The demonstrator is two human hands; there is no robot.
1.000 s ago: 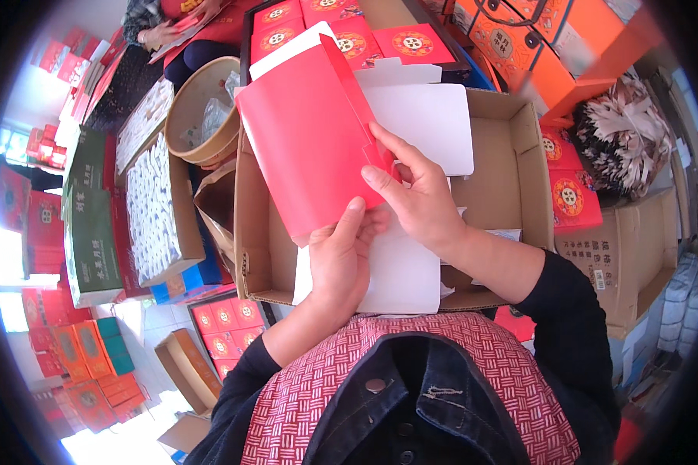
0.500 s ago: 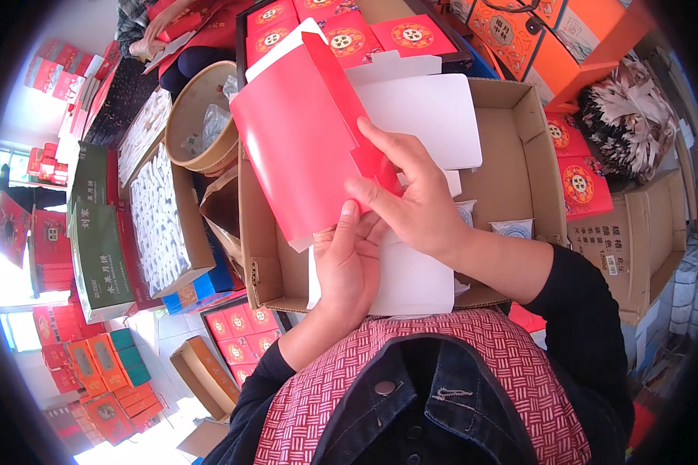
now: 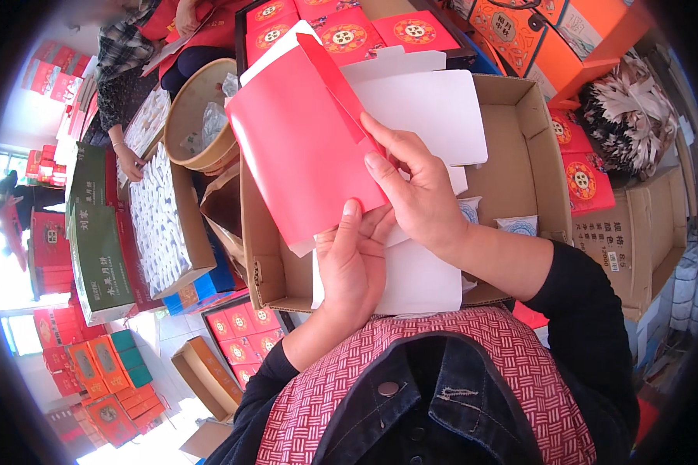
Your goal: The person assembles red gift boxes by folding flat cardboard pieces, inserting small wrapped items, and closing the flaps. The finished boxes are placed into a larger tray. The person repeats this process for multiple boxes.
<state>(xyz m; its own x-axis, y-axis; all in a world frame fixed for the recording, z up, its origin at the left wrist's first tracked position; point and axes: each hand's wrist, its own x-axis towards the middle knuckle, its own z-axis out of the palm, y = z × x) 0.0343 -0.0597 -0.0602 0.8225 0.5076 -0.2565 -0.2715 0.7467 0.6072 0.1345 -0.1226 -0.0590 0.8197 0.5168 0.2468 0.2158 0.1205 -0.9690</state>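
Both my hands hold a glossy red folding carton (image 3: 298, 139), partly folded, with white flaps at its far and near ends. My left hand (image 3: 353, 252) grips its near edge, thumb on top and fingers beneath. At the right side, my right hand (image 3: 419, 186) has its thumb and fingers closed on the narrow folded side panel. Under the carton, white card blanks (image 3: 426, 101) lie across an open brown cardboard box (image 3: 512, 132). A small white wrapped packet (image 3: 517, 225) sits in that box, right of my right wrist.
To the left stand a tan bucket (image 3: 202, 116) with clear plastic in it and a carton of white packets (image 3: 159, 225), where another person's hand (image 3: 130, 164) reaches in. A tray of red boxes (image 3: 415, 32) is at the back. Orange gift boxes (image 3: 504, 35) stand far right.
My right thumb has moved up and right along the carton's side, and the side panel is folded more upright. At the left, another person's hand has come to the white packets.
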